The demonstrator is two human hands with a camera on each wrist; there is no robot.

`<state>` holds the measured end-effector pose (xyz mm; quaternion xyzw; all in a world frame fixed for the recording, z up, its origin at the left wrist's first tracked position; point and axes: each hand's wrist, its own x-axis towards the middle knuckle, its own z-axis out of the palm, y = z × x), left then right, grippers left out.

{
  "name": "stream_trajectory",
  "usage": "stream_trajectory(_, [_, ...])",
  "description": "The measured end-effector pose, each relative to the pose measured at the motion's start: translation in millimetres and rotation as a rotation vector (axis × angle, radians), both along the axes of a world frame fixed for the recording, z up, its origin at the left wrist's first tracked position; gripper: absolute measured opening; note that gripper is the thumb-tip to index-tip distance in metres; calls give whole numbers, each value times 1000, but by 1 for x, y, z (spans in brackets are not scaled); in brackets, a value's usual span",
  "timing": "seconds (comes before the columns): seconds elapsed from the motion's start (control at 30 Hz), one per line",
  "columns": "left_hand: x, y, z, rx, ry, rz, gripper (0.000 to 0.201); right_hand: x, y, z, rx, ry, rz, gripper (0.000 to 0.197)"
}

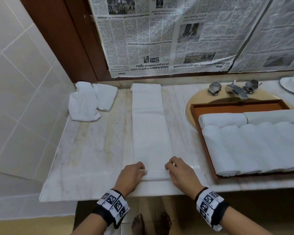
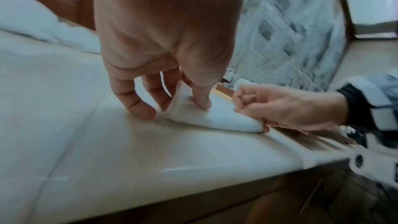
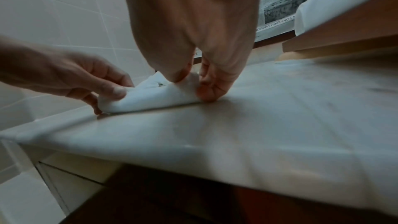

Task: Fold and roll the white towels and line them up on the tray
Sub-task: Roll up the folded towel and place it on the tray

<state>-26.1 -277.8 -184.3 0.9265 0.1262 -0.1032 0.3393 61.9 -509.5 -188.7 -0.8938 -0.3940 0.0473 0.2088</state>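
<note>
Folded towel [image 1: 150, 126]: long white strip lying flat on the bench [image 1: 95, 150], running from the back wall to the front edge. Near end turned up into a small first curl.

Left hand [image 1: 131, 173]: at the near left corner of the strip, thumb and fingers pinching the curled edge; the left wrist view shows the cloth caught between them. Right hand [image 1: 180, 172]: at the near right corner, fingers curled, also pinching the curled edge. Both hands grasp the same towel end, 1 at each side.

Tray [image 1: 204, 141]: brown wood, to the right, set over the sink [image 1: 190, 106]. It carries a row of rolled towels [image 1: 255, 146] lying side by side and touching, with more rolls [image 1: 224, 118] crosswise behind them.

Loose towels [image 1: 90, 100]: 2 unrolled white pieces heaped at the back left corner of the bench, well apart from the strip.

Newspaper [image 1: 159, 36] covers the wall behind the bench.
</note>
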Motion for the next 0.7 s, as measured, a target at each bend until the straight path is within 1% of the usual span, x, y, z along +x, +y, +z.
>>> stream_trajectory(0.07, [4,-2,-1,-2,0,5,13,-8,2,1,-46,-138,126,13])
stream_trajectory(0.13, [6,-3,-2,-8,-20,28,12,-16,1,-3,-131,-169,193,17])
stream_trajectory(0.2, [4,-5,-3,6,-31,59,13,-19,-1,-10,-190,-170,181,19])
stream_trajectory(0.27, [1,-7,-4,133,-123,20,9,-18,2,-13,-218,-137,153,22])
stream_trajectory(0.3, [-1,-9,-5,221,-197,-47,8,-16,4,-12,-215,-99,135,23])
stream_trajectory(0.37, [-7,-12,-10,329,-279,-162,6,-8,10,-3,-180,1,88,25])
stream_trajectory(0.43, [-13,-15,-11,368,-274,-208,22,1,16,7,-164,146,51,26])
stream_trajectory(0.47, [-16,-15,-12,371,-250,-216,27,6,16,12,-161,239,30,25])
stream_trajectory(0.57, [-17,-13,-9,371,-220,-211,24,13,15,18,-117,443,-39,22])
stream_trajectory(0.63, [-12,-11,-2,302,-173,-184,28,15,10,15,-12,531,-113,21])
stream_trajectory(0.7, [-6,-7,3,196,-131,-116,24,16,6,8,101,555,-182,22])
